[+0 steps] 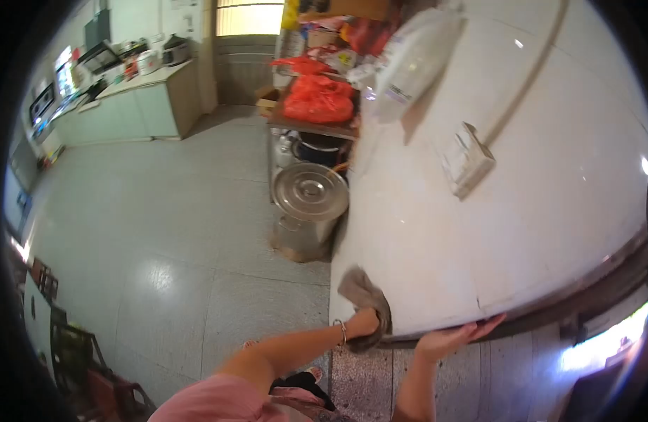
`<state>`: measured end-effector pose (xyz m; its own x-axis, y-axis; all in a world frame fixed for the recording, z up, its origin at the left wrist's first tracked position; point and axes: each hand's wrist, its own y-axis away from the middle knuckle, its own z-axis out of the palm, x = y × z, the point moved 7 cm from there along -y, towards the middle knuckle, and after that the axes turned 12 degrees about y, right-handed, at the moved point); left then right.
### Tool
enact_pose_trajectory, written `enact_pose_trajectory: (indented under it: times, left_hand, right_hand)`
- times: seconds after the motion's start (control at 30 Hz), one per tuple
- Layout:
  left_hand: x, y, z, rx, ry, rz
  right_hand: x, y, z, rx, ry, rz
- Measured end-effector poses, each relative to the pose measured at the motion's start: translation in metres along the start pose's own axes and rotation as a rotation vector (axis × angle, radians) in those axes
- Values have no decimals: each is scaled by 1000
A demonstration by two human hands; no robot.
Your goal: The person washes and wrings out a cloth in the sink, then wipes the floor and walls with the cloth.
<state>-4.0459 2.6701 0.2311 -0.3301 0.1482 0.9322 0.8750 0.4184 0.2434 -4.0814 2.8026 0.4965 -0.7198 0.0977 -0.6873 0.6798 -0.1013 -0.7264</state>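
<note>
My left hand (pixel 364 323), with a bracelet at the wrist, is closed on a crumpled brown cloth (pixel 366 285). The cloth lies against the near edge of the white tiled wall (pixel 422 260), and part of it hangs below my fingers. To the right, my right hand (pixel 450 342) is open with its fingers stretched out along the wall's lower edge, beside a dark frame (pixel 570 299). It holds nothing that I can see.
A lidded steel pot (pixel 310 218) stands on the floor close to the wall. Behind it, a shelf (pixel 276 130) carries red plastic bags (pixel 318 98). A white box (pixel 469 160) is mounted on the wall. Chairs (pixel 74 348) are at lower left, a counter (pixel 141 109) at the back.
</note>
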Motion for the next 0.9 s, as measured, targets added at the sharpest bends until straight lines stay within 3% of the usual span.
enact_pose_trajectory:
  times: [0.03, 0.1, 0.13, 0.2, 0.27, 0.33, 0.4, 0.43, 0.5, 0.53, 0.6, 0.63, 0.7, 0.73, 0.8, 0.83, 0.9]
  left_hand:
    - [-9, 4, 8, -116, 17, -12]
    - [8, 22, 5, -164, -197, 277]
    - [4, 28, -1, -152, -206, 282]
    - [-5, 49, -8, -372, 43, 302]
    - [14, 87, -47, -337, 124, 217]
    - [9, 109, -79, -295, 205, 129]
    - [-21, 128, -84, -383, 182, 63]
    - [-38, 137, -91, -364, 173, 65]
    - [-61, 157, -115, -364, 218, 87]
    - [-69, 166, -137, -340, 209, 87]
    - [-72, 193, -185, -277, 309, 60]
    - [-90, 200, -206, -241, 309, 54]
    - [-123, 219, -261, -4, 280, -85]
    - [-133, 229, -280, 5, 275, -92]
    - [-119, 264, -347, 345, 584, -484]
    - [-142, 265, -358, 335, 577, -483]
    - [-193, 276, -389, 637, 917, -477]
  right_hand:
    - [1, 3, -3, -14, 69, -39]
    - [15, 19, -11, -97, 323, -88]
    - [30, 38, -15, -112, 412, -88]
    - [63, 89, -20, -229, 563, -79]
    - [92, 154, -19, -460, 574, 402]
    - [158, 241, -18, -93, -157, 1017]
    - [125, 296, 21, -427, -229, 1129]
    - [120, 299, 38, -439, -247, 1126]
    - [84, 367, 89, -897, -674, 2065]
    - [72, 375, 110, -925, -685, 2062]
    - [40, 383, 157, -1369, -408, 1656]
    - [26, 395, 179, -1409, -414, 1650]
    - [-22, 429, 221, -1771, -670, 1573]
    - [-34, 446, 239, -1780, -681, 1574]
    - [-67, 484, 262, -1959, -752, 1704]
    - [-85, 487, 276, -1945, -758, 1704]
    - [-125, 497, 297, -2039, -694, 1764]
